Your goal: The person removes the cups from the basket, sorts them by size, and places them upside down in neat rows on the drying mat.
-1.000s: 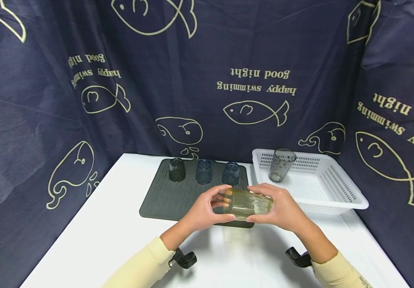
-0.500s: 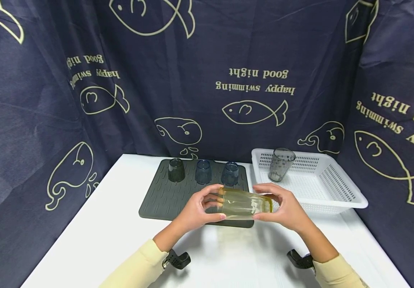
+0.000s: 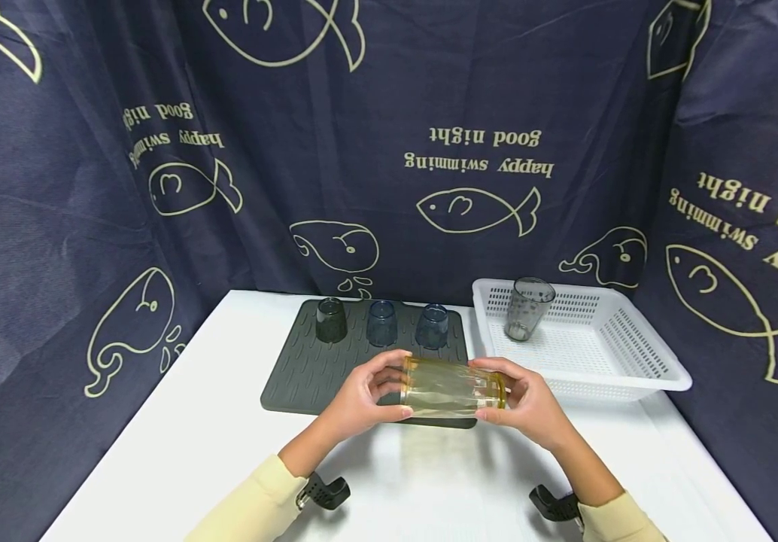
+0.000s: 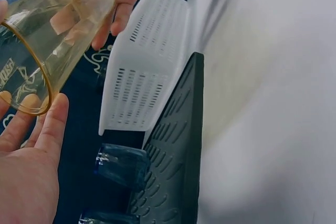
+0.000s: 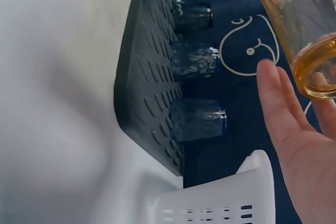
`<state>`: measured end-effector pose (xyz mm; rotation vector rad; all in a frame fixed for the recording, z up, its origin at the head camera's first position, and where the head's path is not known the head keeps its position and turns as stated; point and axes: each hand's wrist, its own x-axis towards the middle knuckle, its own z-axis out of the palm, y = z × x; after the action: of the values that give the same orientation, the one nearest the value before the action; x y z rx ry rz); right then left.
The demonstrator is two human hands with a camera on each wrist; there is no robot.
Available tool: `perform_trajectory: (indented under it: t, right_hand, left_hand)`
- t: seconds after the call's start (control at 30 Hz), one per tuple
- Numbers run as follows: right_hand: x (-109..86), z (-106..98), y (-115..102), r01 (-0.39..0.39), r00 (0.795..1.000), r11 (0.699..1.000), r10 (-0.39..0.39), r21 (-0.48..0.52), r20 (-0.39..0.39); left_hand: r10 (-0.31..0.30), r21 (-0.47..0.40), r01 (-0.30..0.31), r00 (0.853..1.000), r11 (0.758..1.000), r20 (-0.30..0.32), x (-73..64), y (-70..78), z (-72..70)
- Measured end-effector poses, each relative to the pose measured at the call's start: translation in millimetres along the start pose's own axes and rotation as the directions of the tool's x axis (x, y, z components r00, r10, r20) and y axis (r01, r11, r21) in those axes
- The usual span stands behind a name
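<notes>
An amber drinking glass (image 3: pixel 448 388) lies sideways in the air between my two hands, above the front edge of the dark drying mat (image 3: pixel 314 376). My left hand (image 3: pixel 360 393) grips it at the open rim, thumb below and fingers above. At the thick base, my right hand (image 3: pixel 533 405) holds it between thumb and fingers. The left wrist view shows the wide rim (image 4: pixel 39 69) against the left fingertips. On the mat's back part stand a dark green glass (image 3: pixel 331 321) and two blue glasses, one in the middle (image 3: pixel 382 324) and one at right (image 3: pixel 433 327).
Right of the mat sits a white perforated basket (image 3: pixel 660 376). A tall clear grey patterned glass (image 3: pixel 528 310) leans inside its back left corner. Dark blue curtain (image 3: pixel 362 150) with fish prints encloses the white table (image 3: pixel 226 376) at the back and sides.
The amber glass has shifted slightly left with both hands. My right hand has loosened and regripped around its base end, which now shows more. The other glasses stay put.
</notes>
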<state>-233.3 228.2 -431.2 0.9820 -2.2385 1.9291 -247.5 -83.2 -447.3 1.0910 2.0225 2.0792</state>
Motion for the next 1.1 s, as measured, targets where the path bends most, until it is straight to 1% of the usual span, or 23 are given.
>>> perform_trajectory:
  t: [0.13,0.3,0.4,0.57,0.73,0.9,1.03,1.1]
  right_hand:
    - [-2.7,3,3,-0.012,1.000,0.996,0.013,0.092,-0.004]
    - [-5.1,6,6,-0.010,1.000,0.988,0.014,0.154,-0.024]
    - [-5.2,7,9,0.019,0.999,0.986,-0.014,0.163,-0.032]
    - [-3.2,11,13,0.024,0.999,0.988,-0.016,0.155,-0.049]
    - [0.1,16,14,0.006,0.997,0.991,0.005,0.137,-0.078]
    - [5.1,22,19,-0.003,0.994,0.990,0.018,0.138,-0.109]
    - [10.7,28,20,-0.016,0.989,0.993,0.033,0.114,-0.146]
    - [13.7,31,20,-0.034,0.984,0.996,0.049,0.088,-0.173]
  left_hand:
    - [0.008,-0.015,-0.008,1.000,1.000,-0.004,-1.9,-0.7,-1.4]
    - [0.026,-0.028,-0.026,1.000,0.999,0.002,-2.2,-1.4,-2.3]
    - [0.012,-0.035,-0.012,1.000,0.999,0.001,-2.7,-0.9,-3.1]
    - [-0.011,-0.014,0.011,1.000,1.000,-0.001,-5.2,1.0,-6.5]
    - [-0.028,0.036,0.028,1.000,0.999,0.003,-7.7,0.5,-12.7]
    - [-0.023,0.108,0.023,1.000,0.994,0.007,-10.6,-1.9,-22.5]
    - [-0.052,0.191,0.052,0.999,0.980,-0.001,-14.3,-3.1,-33.1]
    - [-0.075,0.251,0.076,0.997,0.965,-0.012,-16.4,-4.0,-39.6]
